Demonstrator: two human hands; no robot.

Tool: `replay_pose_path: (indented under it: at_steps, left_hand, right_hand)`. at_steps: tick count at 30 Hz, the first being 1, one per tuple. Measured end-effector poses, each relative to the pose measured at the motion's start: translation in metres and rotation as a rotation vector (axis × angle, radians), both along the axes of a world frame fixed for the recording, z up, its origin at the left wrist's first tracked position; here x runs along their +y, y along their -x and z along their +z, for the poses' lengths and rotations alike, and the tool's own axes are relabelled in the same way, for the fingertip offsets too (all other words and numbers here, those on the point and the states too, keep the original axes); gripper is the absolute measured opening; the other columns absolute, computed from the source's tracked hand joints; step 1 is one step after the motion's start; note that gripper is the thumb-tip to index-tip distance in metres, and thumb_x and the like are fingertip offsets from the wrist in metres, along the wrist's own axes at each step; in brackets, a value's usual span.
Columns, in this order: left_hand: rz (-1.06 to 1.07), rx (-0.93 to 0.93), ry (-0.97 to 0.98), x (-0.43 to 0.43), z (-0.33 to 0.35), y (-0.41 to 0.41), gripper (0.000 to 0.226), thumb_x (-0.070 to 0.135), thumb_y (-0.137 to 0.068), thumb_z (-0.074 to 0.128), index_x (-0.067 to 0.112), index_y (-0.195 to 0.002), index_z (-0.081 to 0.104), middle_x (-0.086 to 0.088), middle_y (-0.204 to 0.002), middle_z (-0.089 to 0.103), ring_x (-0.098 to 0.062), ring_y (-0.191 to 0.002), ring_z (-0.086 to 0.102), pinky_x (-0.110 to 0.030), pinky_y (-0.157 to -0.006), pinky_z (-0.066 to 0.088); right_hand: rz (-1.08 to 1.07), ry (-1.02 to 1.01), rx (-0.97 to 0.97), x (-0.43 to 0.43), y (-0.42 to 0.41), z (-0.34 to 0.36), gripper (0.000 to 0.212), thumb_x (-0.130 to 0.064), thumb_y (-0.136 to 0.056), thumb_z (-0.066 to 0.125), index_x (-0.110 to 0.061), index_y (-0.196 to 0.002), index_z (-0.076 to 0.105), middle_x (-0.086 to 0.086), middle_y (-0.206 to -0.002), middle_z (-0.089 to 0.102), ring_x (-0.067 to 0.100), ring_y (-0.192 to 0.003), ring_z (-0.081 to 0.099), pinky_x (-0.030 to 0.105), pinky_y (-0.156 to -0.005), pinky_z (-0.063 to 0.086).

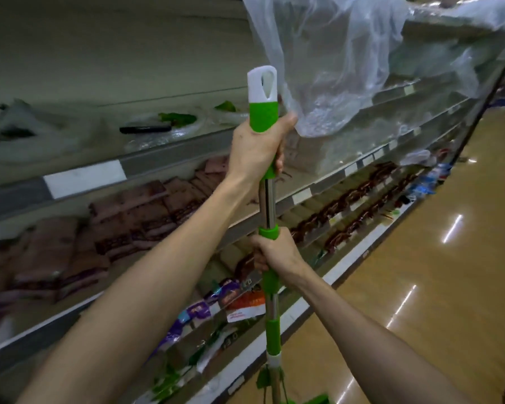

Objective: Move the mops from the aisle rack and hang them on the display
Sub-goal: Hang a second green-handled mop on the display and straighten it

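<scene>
I hold one mop (267, 205) upright in front of me, its metal pole running from the bottom of the view up to a green grip with a white cap that has a hanging hole (262, 86). My left hand (258, 150) is wrapped around the green upper grip just below the cap. Lower down, my right hand (276, 255) grips the pole at a green collar. The mop head is hidden below the frame; only green bits show at the bottom. A clear plastic sheet (333, 62) hangs just right of the cap, touching my left thumb.
Long store shelves (82, 177) run along the left, stocked with brown packets (134, 217) and colourful packs lower down. The upper shelf holds bagged items with green and black parts (161, 125). A glossy tan aisle floor (449, 272) stretches away on the right.
</scene>
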State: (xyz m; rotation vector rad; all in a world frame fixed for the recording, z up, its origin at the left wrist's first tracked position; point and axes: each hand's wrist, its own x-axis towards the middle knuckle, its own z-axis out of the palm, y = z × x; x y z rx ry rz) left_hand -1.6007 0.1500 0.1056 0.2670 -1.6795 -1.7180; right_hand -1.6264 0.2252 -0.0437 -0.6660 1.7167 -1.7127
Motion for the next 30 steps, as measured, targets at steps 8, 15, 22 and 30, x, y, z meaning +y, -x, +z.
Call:
replay_pose_path:
  at_steps: [8,15,22,30]
  left_hand:
    - [0.251,-0.005,-0.154,-0.009,0.011,-0.108,0.030,0.017,-0.092,0.066,0.017,-0.070,0.046,0.002,-0.043,0.032,-0.017,-0.033,0.029,-0.026,-0.041,0.025]
    - [0.582,0.059,-0.169,-0.028,0.015,-0.252,0.036,0.015,-0.092,0.065,0.019,-0.064,0.042,0.001,-0.042,0.029,-0.017,-0.031,0.027,-0.026,-0.042,0.023]
    - [0.931,0.111,-0.163,-0.023,0.023,-0.437,0.035,0.017,-0.092,0.066,0.019,-0.066,0.043,0.000,-0.043,0.033,-0.015,-0.030,0.031,-0.022,-0.038,0.027]
    - [1.298,0.173,-0.145,0.029,0.030,-0.674,0.037,0.020,-0.092,0.066,0.018,-0.064,0.042,0.001,-0.041,0.033,-0.015,-0.029,0.031,-0.021,-0.038,0.027]
  right_hand:
    - [0.270,-0.042,0.018,-0.018,-0.087,0.021,0.037,-0.001,-0.083,0.067,-0.018,-0.058,0.047,0.000,-0.046,0.039,0.015,-0.036,0.035,0.026,-0.042,0.031]
    - [0.594,-0.065,0.084,-0.048,-0.214,0.033,0.034,-0.005,-0.084,0.068,-0.018,-0.057,0.051,-0.004,-0.043,0.043,0.014,-0.036,0.039,0.025,-0.044,0.034]
    - [0.951,-0.052,0.128,-0.070,-0.385,0.043,0.033,-0.005,-0.085,0.066,-0.017,-0.061,0.047,0.001,-0.044,0.043,0.017,-0.037,0.040,0.029,-0.045,0.035]
    - [1.307,0.011,0.213,-0.045,-0.610,0.053,0.046,-0.021,-0.081,0.073,-0.023,-0.045,0.045,-0.003,-0.043,0.042,0.015,-0.036,0.038,0.028,-0.047,0.031]
